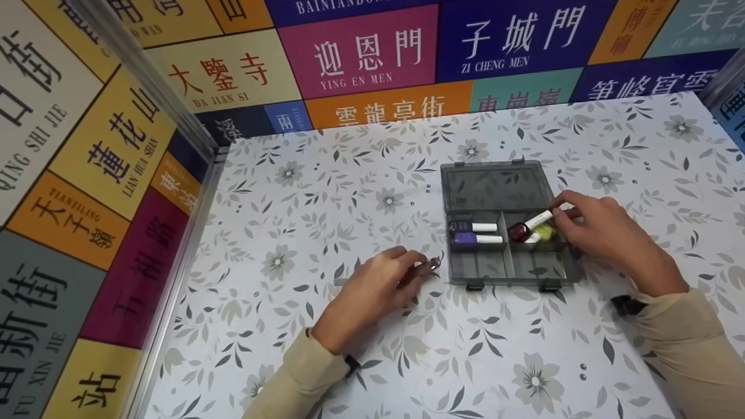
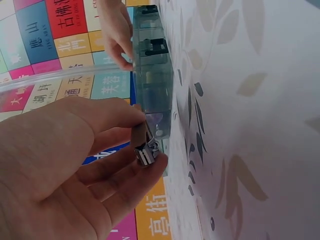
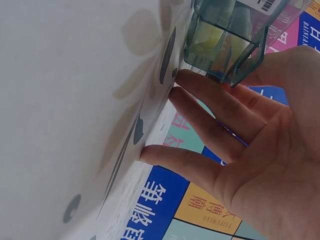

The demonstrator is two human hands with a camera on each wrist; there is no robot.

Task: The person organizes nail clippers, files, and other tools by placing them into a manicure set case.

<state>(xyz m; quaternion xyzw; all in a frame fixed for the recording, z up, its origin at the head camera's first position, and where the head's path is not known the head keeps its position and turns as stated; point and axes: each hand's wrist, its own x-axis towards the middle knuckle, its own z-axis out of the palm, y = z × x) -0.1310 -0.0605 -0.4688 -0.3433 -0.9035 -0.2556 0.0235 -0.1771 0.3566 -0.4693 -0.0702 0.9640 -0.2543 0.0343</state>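
Observation:
A smoky grey compartment box (image 1: 477, 280) lies with its lid open toward the far side. My right hand (image 1: 605, 233) pinches the white cap of a dark red nail polish bottle (image 1: 520, 233), held tilted over the upper right compartment. Under it lies a yellow-green bottle (image 1: 544, 233). Two purple bottles (image 1: 464, 238) with white caps lie in the upper left compartment. Left of the box, my left hand (image 1: 372, 291) holds a small metal-ended item (image 2: 144, 150) with a little ring, between thumb and fingers. In the right wrist view, the spread fingers (image 3: 185, 162) reach the tabletop beside the box.
A floral white cloth (image 1: 361, 227) covers the table. Colourful printed wall panels (image 1: 361, 52) stand at its back and along its left side. The box's raised lid (image 1: 497, 186) lies on its far side, and two latches (image 1: 549, 286) stick out in front.

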